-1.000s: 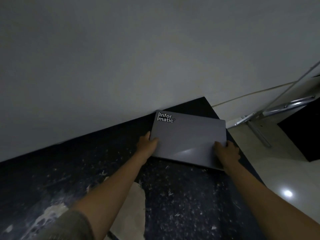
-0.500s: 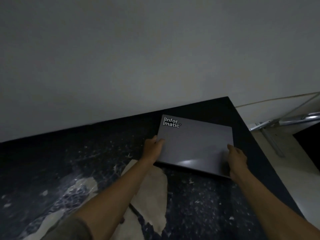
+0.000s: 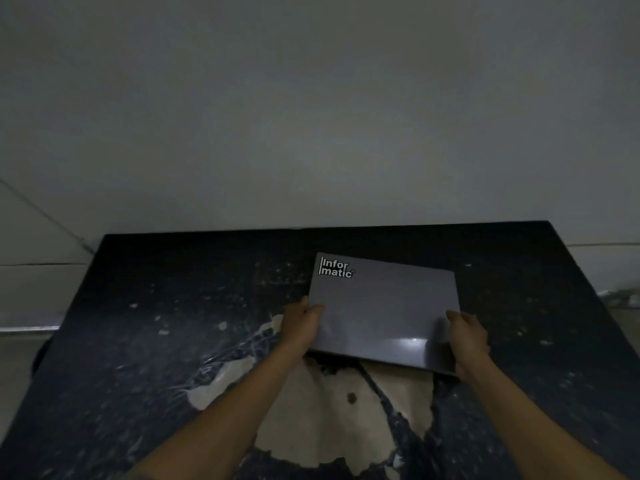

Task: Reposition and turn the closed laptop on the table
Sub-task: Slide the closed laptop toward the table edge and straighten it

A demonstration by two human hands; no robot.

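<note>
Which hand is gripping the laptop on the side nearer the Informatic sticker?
The left hand, on the laptop's left edge below the sticker; the right hand holds the opposite edge.

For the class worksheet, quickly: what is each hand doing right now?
Left hand: closed on the laptop, gripping its left edge.
Right hand: closed on the laptop's right edge near the front corner.

Your laptop (image 3: 384, 306) on the table (image 3: 138, 341), right of centre.
Your left hand (image 3: 300, 325) grips its left edge, your right hand (image 3: 465, 336) its right edge; the wall (image 3: 311, 116) stands behind the table's far edge.
</note>
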